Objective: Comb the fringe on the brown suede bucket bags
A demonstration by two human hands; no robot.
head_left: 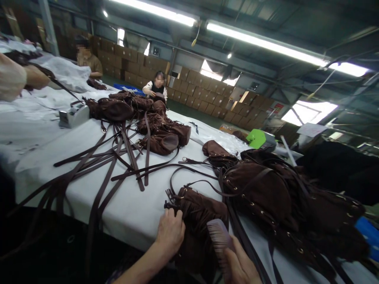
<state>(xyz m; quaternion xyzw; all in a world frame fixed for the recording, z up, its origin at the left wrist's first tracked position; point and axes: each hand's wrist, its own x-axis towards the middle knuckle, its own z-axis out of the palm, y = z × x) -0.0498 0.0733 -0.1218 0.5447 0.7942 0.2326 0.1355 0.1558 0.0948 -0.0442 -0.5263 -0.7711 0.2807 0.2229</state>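
Note:
A dark brown fringed bag (204, 205) lies near the front edge of the white-covered table (133, 205). My left hand (171, 229) is closed on the bag's left side, by its dark cord ends. In my right hand (238, 262) is a purple comb (219, 238), its teeth facing left against the fringe at the bag's right. Part of the fringe is hidden behind the comb and my hands.
More brown bags (260, 193) are heaped at the right, others (161, 142) farther back with straps (103, 189) trailing over the front edge. A tape dispenser (74, 116) stands at left. A co-worker's arm (17, 77) reaches in; two people are beyond.

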